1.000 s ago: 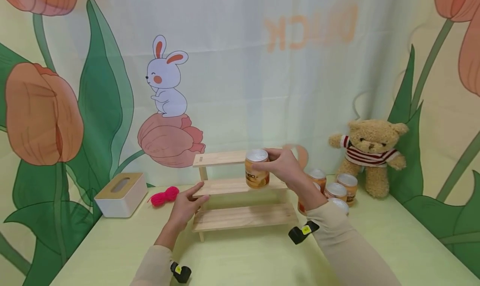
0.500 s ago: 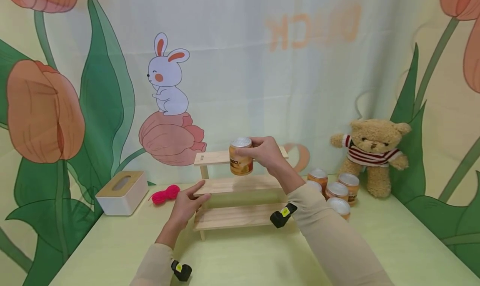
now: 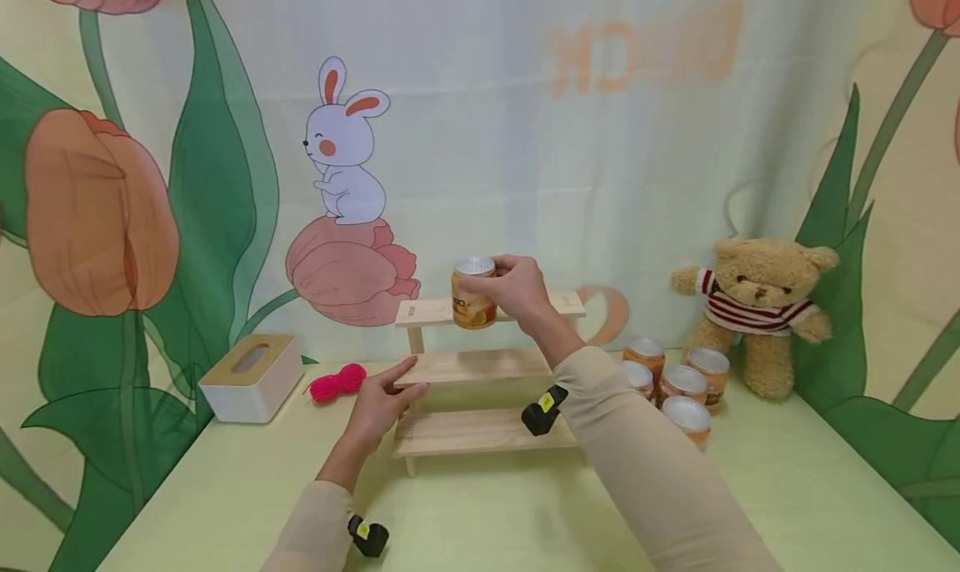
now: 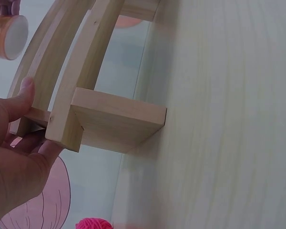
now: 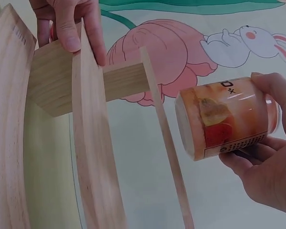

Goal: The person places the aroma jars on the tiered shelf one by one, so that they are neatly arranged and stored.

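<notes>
Can (image 3: 473,293) gripped by right hand (image 3: 517,293) | left hand (image 4: 14,143) pinches shelf (image 4: 86,95), thumb seen wrist-view only

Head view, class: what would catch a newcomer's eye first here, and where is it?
First, the orange can gripped by the right hand, held above the top shelf of the wooden rack at table centre. Next, the left hand steadying the rack's middle shelf. Then the teddy bear sitting far right, behind more cans.

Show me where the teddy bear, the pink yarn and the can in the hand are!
teddy bear (image 3: 752,305), head view, on its striped shirt.
pink yarn (image 3: 335,383), head view, middle of the ball.
can (image 3: 471,305), head view, on its orange label, held by the right hand (image 3: 517,293).
</notes>
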Demonstrator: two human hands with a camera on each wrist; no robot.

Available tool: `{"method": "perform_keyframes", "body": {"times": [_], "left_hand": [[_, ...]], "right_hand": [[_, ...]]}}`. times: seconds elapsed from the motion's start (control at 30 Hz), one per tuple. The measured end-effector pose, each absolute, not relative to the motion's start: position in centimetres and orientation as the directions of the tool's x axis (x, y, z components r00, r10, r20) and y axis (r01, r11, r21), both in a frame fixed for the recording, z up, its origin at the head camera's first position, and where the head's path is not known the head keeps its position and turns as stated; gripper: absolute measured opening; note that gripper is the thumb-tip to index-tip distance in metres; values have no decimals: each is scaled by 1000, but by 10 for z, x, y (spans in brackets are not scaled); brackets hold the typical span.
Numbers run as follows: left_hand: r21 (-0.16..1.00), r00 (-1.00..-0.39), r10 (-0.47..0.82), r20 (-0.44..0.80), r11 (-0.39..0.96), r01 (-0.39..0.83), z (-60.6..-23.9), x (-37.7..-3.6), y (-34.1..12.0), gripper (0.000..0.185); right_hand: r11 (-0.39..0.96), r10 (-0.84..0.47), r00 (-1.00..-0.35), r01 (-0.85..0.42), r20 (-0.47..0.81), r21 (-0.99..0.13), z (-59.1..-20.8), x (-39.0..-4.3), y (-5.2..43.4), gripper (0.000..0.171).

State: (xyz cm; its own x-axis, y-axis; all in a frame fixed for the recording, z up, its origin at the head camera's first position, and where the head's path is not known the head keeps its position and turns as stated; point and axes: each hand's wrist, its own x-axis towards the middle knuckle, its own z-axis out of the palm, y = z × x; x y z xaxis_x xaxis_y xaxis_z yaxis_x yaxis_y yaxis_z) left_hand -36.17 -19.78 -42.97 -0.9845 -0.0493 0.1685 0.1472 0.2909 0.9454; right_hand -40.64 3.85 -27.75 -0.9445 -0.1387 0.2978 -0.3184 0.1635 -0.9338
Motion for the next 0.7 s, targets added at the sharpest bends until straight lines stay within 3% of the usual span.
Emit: {"method": "perform_keyframes", "body": {"times": [0.37, 0.57, 0.7], "left_hand": [[952, -986, -61, 157, 274, 135, -431, -359, -197, 59], [952, -984, -62, 166, 271, 144, -430, -360, -197, 60], [953, -985, -57, 162, 267, 141, -428, -362, -197, 59]], "right_hand": [[268, -127, -937, -347, 324, -899, -288, -416, 28, 52], [280, -216, -925, -366, 313, -888, -289, -421, 20, 64], [290, -263, -913, -384, 313, -877, -288, -425, 15, 61]]}}
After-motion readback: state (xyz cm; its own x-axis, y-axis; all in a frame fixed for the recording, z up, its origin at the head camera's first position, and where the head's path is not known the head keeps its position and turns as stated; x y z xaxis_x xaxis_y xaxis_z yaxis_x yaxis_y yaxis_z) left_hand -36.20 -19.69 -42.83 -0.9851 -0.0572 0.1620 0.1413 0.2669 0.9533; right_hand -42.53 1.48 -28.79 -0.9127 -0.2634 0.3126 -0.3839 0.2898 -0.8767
